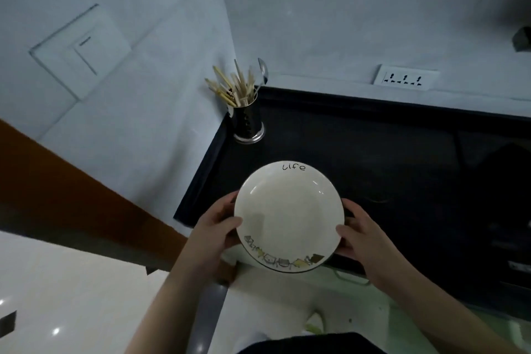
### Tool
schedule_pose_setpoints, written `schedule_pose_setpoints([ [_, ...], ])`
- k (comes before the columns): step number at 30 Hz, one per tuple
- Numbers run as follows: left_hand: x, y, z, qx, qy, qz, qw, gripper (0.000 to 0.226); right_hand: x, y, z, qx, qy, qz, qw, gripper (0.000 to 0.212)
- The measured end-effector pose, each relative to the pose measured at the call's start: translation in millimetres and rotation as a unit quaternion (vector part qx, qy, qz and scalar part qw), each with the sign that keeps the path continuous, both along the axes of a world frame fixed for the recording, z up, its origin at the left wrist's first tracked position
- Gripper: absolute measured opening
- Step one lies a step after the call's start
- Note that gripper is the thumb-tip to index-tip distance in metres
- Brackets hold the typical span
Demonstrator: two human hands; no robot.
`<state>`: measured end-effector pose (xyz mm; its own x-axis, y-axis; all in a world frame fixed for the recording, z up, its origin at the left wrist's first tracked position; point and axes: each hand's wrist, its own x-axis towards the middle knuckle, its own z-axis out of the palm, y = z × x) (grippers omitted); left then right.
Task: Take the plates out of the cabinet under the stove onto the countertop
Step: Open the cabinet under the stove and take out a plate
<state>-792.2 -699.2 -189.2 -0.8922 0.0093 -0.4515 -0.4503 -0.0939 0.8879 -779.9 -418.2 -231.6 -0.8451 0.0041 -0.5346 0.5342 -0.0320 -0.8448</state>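
A round white plate [288,214] with the word "life" on its far rim and small drawings along its near rim is held level over the front-left part of the black countertop [359,152]. A thin second rim shows under its near edge, so it may be a stack. My left hand [217,227] grips the plate's left edge, thumb on top. Gripping the right edge the same way is my right hand [359,238]. Whether the plate touches the counter I cannot tell. The cabinet under the stove is out of view.
A metal holder [247,123] full of chopsticks and a spoon stands in the counter's back-left corner. A wall socket [405,77] sits behind the counter. White walls close in the left and back. The dark stove [497,181] lies to the right.
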Motion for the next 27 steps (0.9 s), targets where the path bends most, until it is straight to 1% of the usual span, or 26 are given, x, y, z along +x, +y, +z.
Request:
schedule_pose_setpoints([
  [3, -24.7, -8.0, -23.8, 0.023, -0.041, 0.035, 0.998, 0.042, -21.4, -8.7, -15.4, -0.01, -0.022, -0.024, 0.999, 0.055],
  [5, -44.0, -16.2, -42.1, 0.023, -0.054, 0.038, 0.998, 0.042, -36.8, -17.3, -25.4, -0.013, -0.037, -0.032, 0.999, 0.054],
  [8, -75.0, -27.0, -67.0, 0.003, -0.066, 0.018, 0.998, 0.043, -59.3, -30.6, -39.1, -0.016, -0.059, -0.039, 0.997, 0.054],
  [12, -111.8, -38.2, -88.6, -0.008, -0.076, -0.015, 0.997, 0.045, -82.7, -47.1, -54.0, 0.001, -0.083, -0.04, 0.996, 0.06],
  [16, -139.9, -47.1, -103.6, -0.015, -0.085, -0.038, 0.996, 0.046, -104.6, -59.2, -65.8, 0.037, -0.122, -0.054, 0.99, 0.064],
  [19, -158.2, -48.0, -112.7, -0.027, -0.099, -0.04, 0.994, 0.048, -118.2, -61.5, -73.6, 0.063, -0.13, -0.056, 0.988, 0.065],
  [23, -173.9, -45.9, -121.8, -0.04, -0.11, -0.034, 0.993, 0.047, -129.7, -63.5, -81.4, 0.071, -0.14, -0.06, 0.986, 0.064],
  [27, -180.7, -43.6, -129.0, -0.053, -0.111, -0.039, 0.992, 0.053, -137.7, -62.4, -88.9, 0.072, -0.152, -0.064, 0.984, 0.063],
])
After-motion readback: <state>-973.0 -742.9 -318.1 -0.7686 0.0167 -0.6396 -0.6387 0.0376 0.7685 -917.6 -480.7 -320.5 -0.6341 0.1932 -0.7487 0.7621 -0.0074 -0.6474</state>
